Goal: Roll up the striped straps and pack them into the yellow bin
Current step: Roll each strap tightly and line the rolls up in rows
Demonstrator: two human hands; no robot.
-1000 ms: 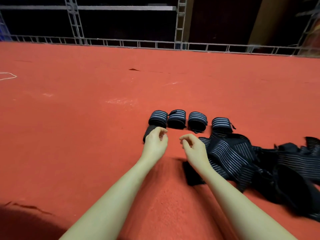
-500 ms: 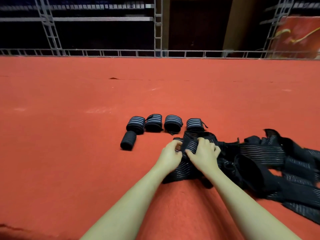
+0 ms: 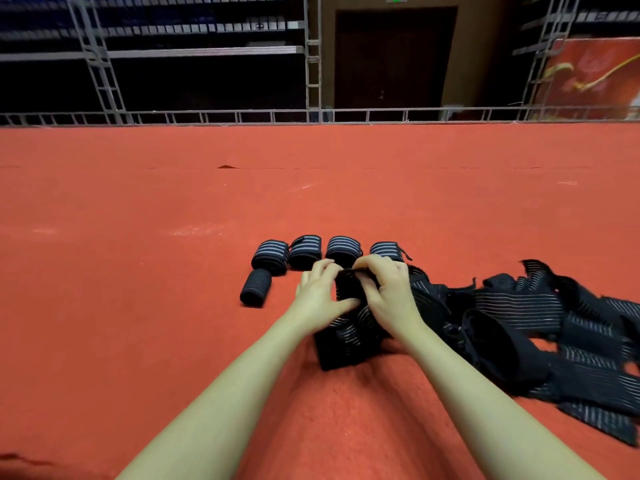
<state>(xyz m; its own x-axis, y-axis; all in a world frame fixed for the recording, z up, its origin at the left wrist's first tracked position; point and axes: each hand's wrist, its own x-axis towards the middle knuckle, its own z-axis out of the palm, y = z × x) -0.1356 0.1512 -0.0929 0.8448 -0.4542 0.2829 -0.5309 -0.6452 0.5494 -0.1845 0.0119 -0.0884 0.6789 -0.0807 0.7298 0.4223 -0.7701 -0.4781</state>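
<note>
Several rolled black straps with grey stripes lie in a row [image 3: 306, 251] on the red carpet, and one more roll [image 3: 255, 287] lies just in front of the row's left end. A loose striped strap [image 3: 349, 336] lies between my hands, its far end lifted. My left hand [image 3: 317, 292] and my right hand [image 3: 388, 289] both grip that end, fingers curled over it. To the right sprawls a heap of unrolled straps [image 3: 540, 327]. No yellow bin is in view.
Red carpet [image 3: 138, 289] covers the floor all around. A low metal truss rail [image 3: 242, 116] runs along the carpet's far edge, with dark stands and a door behind it.
My hands went from empty beside the rolls to the strap pile, took hold of one strap and lifted its end. The view has swung right and up.
</note>
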